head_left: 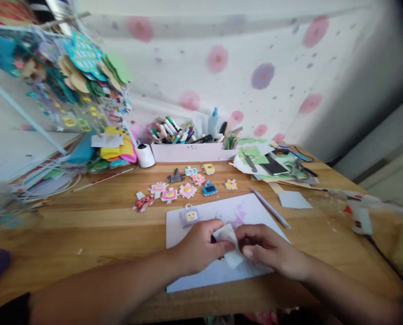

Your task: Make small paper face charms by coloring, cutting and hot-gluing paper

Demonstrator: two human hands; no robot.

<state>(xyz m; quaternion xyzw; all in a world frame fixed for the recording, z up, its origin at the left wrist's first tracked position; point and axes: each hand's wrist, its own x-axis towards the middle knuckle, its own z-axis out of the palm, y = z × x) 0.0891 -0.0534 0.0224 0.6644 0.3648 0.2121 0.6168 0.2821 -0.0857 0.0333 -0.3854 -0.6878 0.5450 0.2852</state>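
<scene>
1. Left hand point(201, 248) reaches in over the table point(120, 239), thumb on top and fingers curled beneath, closed on a small white paper point(233, 258).
2. The paper sits between the two hands, slightly bent and tilted, above a larger white sheet point(188, 275).
3. Right hand point(272, 250) is half curled at the paper's right edge, thumb and forefinger close together; blurred here, so I cannot tell whether it grips or merely touches.
4. The sheet lies flat under both hands, purple marks on its upper part. A smiling square figure point(190, 215), pale purple around a cream face, rests near its upper left corner.
5. Purple pen point(271, 208) lies aslant just beside the sheet's right edge.
6. Beyond the sheet, a loose scatter of small decorated pieces point(188, 190): pink, red, blue, yellow, grey.
7. Behind these, a long white box point(188, 154) packed with pens point(174, 128).
8. Right rear: piled papers, with a knife point(250, 161), a flat black object point(275, 164) and scissors point(296, 170) on top. Glue gun point(361, 220) at far right.
9. Upper left: coloured cutouts point(86, 54) hanging in a cluster. Flowered cloth point(188, 58) behind the table.
</scene>
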